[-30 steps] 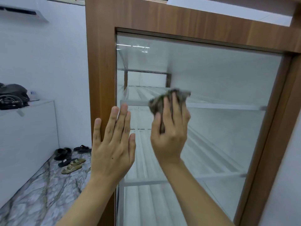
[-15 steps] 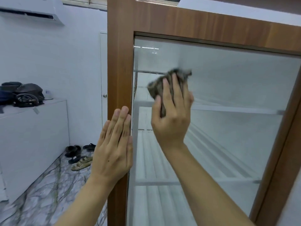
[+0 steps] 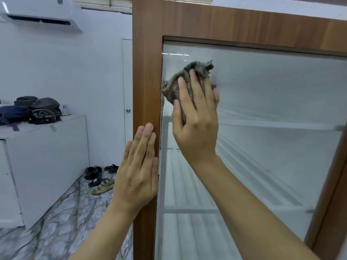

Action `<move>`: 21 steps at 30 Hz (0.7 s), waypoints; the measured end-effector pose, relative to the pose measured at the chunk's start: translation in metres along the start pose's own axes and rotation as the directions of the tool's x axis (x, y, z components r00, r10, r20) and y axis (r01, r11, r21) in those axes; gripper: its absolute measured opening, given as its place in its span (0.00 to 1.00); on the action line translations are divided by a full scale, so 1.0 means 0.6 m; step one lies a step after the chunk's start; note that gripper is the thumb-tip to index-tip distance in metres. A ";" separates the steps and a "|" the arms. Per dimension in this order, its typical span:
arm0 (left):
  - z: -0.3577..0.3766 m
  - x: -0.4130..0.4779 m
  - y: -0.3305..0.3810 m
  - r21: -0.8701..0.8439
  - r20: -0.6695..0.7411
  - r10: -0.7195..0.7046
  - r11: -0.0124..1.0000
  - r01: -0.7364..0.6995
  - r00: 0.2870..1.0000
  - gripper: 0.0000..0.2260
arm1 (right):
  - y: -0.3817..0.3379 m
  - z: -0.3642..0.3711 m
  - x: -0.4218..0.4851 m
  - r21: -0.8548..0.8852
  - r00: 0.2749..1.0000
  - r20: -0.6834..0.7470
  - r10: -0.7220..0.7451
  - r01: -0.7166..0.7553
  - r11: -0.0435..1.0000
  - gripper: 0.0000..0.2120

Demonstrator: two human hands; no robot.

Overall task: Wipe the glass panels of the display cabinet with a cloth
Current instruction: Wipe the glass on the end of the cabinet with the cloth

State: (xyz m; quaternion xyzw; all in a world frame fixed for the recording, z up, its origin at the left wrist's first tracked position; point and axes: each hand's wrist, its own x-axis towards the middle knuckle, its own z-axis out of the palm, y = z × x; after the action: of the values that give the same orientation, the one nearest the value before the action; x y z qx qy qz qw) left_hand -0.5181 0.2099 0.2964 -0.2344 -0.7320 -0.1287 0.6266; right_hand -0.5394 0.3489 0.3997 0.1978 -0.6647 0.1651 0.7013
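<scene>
A tall glass panel (image 3: pixel 262 119) sits in the brown wooden frame (image 3: pixel 147 72) of the display cabinet. My right hand (image 3: pixel 197 128) presses a crumpled grey-brown cloth (image 3: pixel 195 72) flat against the glass near its upper left corner, beside the frame's left post. Fingers cover much of the cloth. My left hand (image 3: pixel 139 171) lies flat and open on the left post, lower down, with fingers together and pointing up. Glass shelves show through the panel.
A white low cabinet (image 3: pixel 43 162) stands at the left with dark helmets and bags (image 3: pixel 35 109) on top. Several sandals (image 3: pixel 101 179) lie on the marbled floor. An air conditioner (image 3: pixel 41 14) hangs on the white wall, and a white door (image 3: pixel 127 91) is behind the post.
My right hand has carried the cloth up and to the left on the glass, toward the frame's post. My left hand has shifted from the glass edge onto the post.
</scene>
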 end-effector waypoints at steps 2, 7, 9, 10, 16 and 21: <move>-0.001 0.001 0.000 -0.006 0.002 0.002 1.000 -0.002 1.000 0.23 | 0.002 -0.011 -0.075 -0.002 0.992 0.099 -0.079 0.079 0.997 0.20; -0.002 0.003 0.004 -0.018 0.023 -0.008 1.000 0.008 1.000 0.23 | 0.018 -0.045 -0.189 -0.030 0.953 0.223 -0.203 0.215 0.976 0.21; -0.002 0.002 0.004 -0.025 0.027 -0.014 1.000 0.014 1.000 0.23 | 0.009 -0.022 -0.102 -0.023 0.980 0.137 -0.142 0.146 0.989 0.19; -0.002 0.002 0.004 -0.032 0.030 -0.016 0.999 0.017 0.999 0.23 | 0.003 -0.011 -0.055 -0.019 0.989 0.095 -0.111 0.113 0.993 0.19; -0.004 0.002 0.003 -0.046 0.026 -0.015 0.999 0.016 1.000 0.23 | 0.008 -0.028 -0.140 -0.007 0.958 0.203 -0.202 0.207 0.978 0.22; -0.004 0.002 0.007 -0.059 0.039 -0.040 0.997 0.043 0.998 0.23 | 0.014 -0.042 -0.197 -0.019 0.917 0.259 -0.302 0.317 0.948 0.21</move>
State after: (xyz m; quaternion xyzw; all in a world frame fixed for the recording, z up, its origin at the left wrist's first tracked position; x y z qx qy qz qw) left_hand -0.5142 0.2128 0.2978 -0.2402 -0.7442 -0.1592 0.6025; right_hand -0.5291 0.3721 0.2816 0.2987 -0.7135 0.0054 0.6338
